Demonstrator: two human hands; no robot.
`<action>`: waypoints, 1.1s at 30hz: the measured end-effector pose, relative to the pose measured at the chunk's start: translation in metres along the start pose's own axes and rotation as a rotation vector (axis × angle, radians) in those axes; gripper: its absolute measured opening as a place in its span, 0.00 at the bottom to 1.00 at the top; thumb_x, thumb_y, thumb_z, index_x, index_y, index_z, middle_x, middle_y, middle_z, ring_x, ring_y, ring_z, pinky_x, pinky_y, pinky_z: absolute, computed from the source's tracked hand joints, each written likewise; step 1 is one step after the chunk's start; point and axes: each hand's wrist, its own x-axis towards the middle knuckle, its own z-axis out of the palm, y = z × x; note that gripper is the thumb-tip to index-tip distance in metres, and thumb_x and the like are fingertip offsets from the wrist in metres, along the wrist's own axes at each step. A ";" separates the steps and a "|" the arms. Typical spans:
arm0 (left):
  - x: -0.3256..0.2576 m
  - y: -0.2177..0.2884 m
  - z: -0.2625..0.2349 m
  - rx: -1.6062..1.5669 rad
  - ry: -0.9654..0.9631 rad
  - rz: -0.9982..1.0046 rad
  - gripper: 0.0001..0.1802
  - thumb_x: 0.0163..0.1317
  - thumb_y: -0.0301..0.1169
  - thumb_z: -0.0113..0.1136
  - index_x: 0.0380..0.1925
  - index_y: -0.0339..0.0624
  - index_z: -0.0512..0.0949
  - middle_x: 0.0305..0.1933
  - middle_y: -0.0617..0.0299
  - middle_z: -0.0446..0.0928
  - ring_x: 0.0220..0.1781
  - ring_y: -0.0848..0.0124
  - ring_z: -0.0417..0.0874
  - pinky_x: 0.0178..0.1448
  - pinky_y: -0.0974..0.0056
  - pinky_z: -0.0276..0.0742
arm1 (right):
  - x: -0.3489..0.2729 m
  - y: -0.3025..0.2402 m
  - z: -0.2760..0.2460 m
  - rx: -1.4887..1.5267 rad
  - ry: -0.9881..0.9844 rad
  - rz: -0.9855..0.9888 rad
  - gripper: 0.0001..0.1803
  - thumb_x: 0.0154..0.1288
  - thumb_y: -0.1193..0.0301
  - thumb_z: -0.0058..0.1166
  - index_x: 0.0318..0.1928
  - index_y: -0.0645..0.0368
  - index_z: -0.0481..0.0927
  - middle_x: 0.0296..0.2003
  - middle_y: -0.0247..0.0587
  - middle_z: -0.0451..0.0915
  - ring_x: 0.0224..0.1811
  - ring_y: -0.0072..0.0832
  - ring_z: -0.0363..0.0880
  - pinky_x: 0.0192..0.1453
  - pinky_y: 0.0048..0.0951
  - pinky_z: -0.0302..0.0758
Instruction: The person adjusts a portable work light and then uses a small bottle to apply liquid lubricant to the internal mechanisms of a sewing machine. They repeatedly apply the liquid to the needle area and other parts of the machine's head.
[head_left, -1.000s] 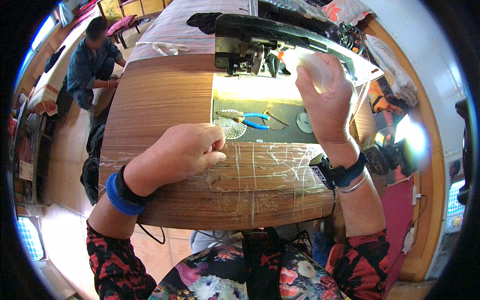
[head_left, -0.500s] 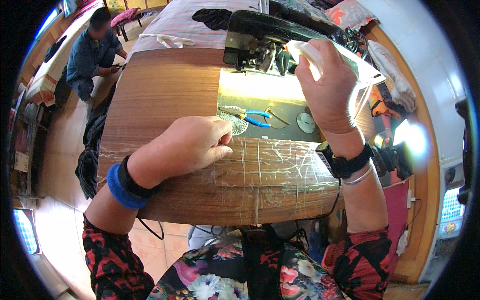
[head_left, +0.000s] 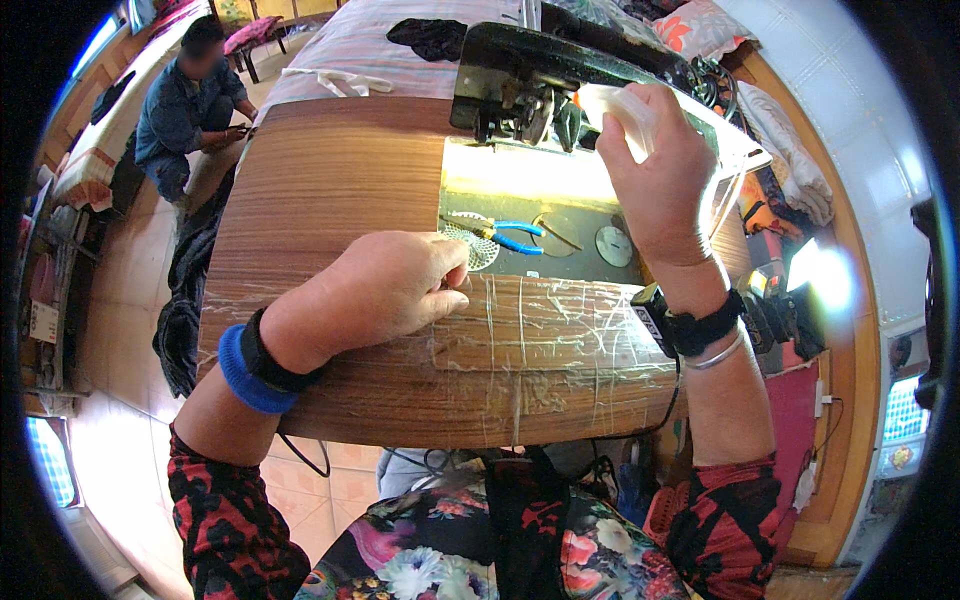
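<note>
My right hand is closed around a small translucent white squeeze bottle, tilted with its orange tip toward the dark mechanism of a black sewing machine. Whether the tip touches the machine I cannot tell. My left hand hovers over or rests on the table's near part, its fingers curled together; what they hold, if anything, is hidden. Just beyond those fingers, blue-handled pliers lie partly over a white perforated disc on the metal bed plate.
The wooden tabletop has cracked clear tape along its near edge. A bright lamp glare shows at right. Black cables hang below the table. Another person crouches at far left. Striped cloth covers the surface behind.
The bottle in my right hand has shifted very slightly, with the whole view moving a little. My left hand keeps its curled pose, and the pliers stay put.
</note>
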 end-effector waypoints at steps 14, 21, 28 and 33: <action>0.001 0.001 0.000 0.013 -0.031 -0.049 0.10 0.64 0.35 0.65 0.35 0.42 0.77 0.33 0.48 0.81 0.39 0.46 0.84 0.43 0.47 0.77 | -0.027 -0.015 -0.021 0.521 0.273 0.443 0.18 0.68 0.72 0.68 0.55 0.62 0.78 0.46 0.35 0.84 0.47 0.20 0.83 0.53 0.23 0.81; 0.001 0.004 -0.001 -0.016 -0.001 -0.021 0.11 0.64 0.36 0.66 0.35 0.41 0.77 0.32 0.48 0.81 0.38 0.46 0.84 0.42 0.47 0.76 | -0.031 -0.006 -0.030 0.534 0.335 0.502 0.17 0.69 0.71 0.69 0.53 0.62 0.79 0.45 0.36 0.85 0.46 0.20 0.83 0.52 0.23 0.81; -0.001 0.007 -0.002 -0.023 0.002 -0.021 0.11 0.65 0.35 0.66 0.36 0.41 0.77 0.34 0.49 0.81 0.39 0.47 0.84 0.42 0.48 0.76 | -0.060 0.006 -0.059 0.556 0.374 0.633 0.16 0.68 0.70 0.69 0.50 0.63 0.79 0.45 0.36 0.84 0.45 0.20 0.82 0.51 0.24 0.82; 0.001 0.009 -0.005 0.007 -0.012 -0.015 0.11 0.66 0.35 0.66 0.37 0.41 0.77 0.34 0.49 0.82 0.40 0.48 0.84 0.42 0.49 0.77 | -0.090 0.011 -0.065 0.581 0.427 0.777 0.17 0.69 0.70 0.68 0.52 0.64 0.78 0.45 0.37 0.83 0.45 0.21 0.82 0.52 0.23 0.81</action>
